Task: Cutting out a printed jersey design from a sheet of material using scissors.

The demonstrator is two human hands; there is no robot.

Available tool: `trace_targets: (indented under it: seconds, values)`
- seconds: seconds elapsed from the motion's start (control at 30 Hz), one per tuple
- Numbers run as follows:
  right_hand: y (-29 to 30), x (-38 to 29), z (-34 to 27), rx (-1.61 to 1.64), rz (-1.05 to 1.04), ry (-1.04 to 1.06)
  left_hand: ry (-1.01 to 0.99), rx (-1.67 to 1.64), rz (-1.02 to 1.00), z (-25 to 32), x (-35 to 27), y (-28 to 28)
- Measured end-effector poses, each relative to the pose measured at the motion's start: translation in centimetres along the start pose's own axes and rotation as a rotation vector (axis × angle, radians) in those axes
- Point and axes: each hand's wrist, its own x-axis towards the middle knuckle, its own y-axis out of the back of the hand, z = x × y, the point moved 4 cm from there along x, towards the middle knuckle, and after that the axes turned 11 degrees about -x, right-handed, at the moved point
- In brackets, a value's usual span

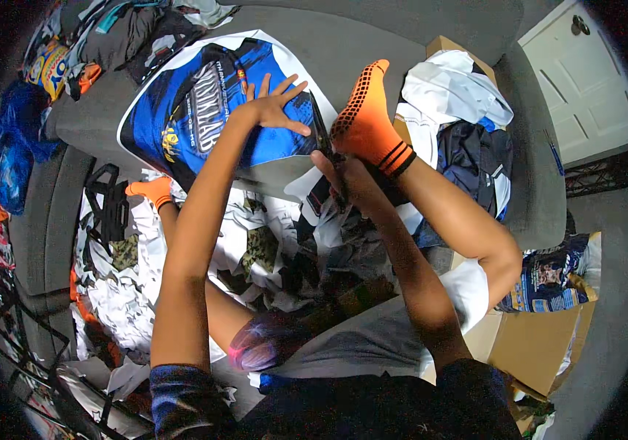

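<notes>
A blue printed fabric panel [182, 110] with white edges and lettering lies spread over the grey sofa seat [341, 49]. My left hand [275, 107] rests flat on its upper right part, fingers splayed, gripping nothing. My right hand [355, 179] is closed around the handles of dark scissors [320, 124]. Their blades point away from me along the panel's right edge, close to my left thumb. Whether the blades are parted is hard to make out. The panel's near edge hangs over the seat's front, partly behind my left forearm.
My right foot in an orange grip sock [366, 118] is propped beside the scissors. White fabric scraps [127, 302] heap below the seat. Piled garments [470, 159] stand at right, above a cardboard box [536, 344]. A blue plastic bag [11, 165] and clothes [127, 38] lie left.
</notes>
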Motion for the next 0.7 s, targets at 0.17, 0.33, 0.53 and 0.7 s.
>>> trace_targets:
  seconds: [0.17, 0.33, 0.53, 0.7]
  values:
    - [0.3, -1.2, -1.8, -0.263, 0.094, 0.05, -0.004, -0.009, -0.01, -0.1, 0.2, 0.0]
    - [-0.1, -1.5, -1.5, 0.162, -0.15, -0.278, -0.003, -0.016, 0.01, 0.0, 0.0, -0.1]
    - [0.2, -0.7, 0.0, -0.321, 0.113, -0.037, -0.01, -0.012, 0.008, 0.0, 0.2, 0.0]
    - [0.2, -0.3, 0.1, -0.256, 0.078, -0.057, -0.011, -0.006, 0.006, 0.2, 0.0, 0.2]
